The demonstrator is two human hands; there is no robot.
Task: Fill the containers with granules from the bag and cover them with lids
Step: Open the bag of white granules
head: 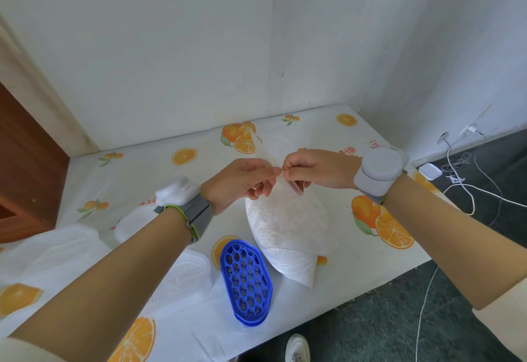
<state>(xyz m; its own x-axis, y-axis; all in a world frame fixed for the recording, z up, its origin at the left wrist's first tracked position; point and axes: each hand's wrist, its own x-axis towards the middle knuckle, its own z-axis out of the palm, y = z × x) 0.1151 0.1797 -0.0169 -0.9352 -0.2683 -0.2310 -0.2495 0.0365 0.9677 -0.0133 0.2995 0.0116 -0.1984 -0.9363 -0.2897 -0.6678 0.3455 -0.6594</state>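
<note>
While I watch through the head camera, both hands meet above the middle of the bench (356, 273). The left hand (242, 182) and the right hand (316, 169) each pinch the top edge of the clear bag (288, 227) with curled fingers (268, 174), thumbs nearly touching. The bag holds white granules and slants down, with its lower end resting on the bench.

Just beside that lower end lies one blue perforated piece (246, 279) — I cannot tell whether it is a lid or a container. I count three pale translucent pieces on the left. One (128, 224) is partly hidden behind the left wrist, one (191, 273) lies under the left forearm, and one (65, 244) is farther left. Each wrist carries one grey band with a device, the left band (185, 210) and the right band (379, 170).

A white cloth printed with oranges covers the bench, which is set in a corner of white walls (199, 47). A brown wooden cabinet (25, 167) stands at the left. On the dark floor (399, 321) to the right lie white cables (467, 193) and a small white box (430, 171) — one white shoe (298, 347) shows at the bottom edge.
</note>
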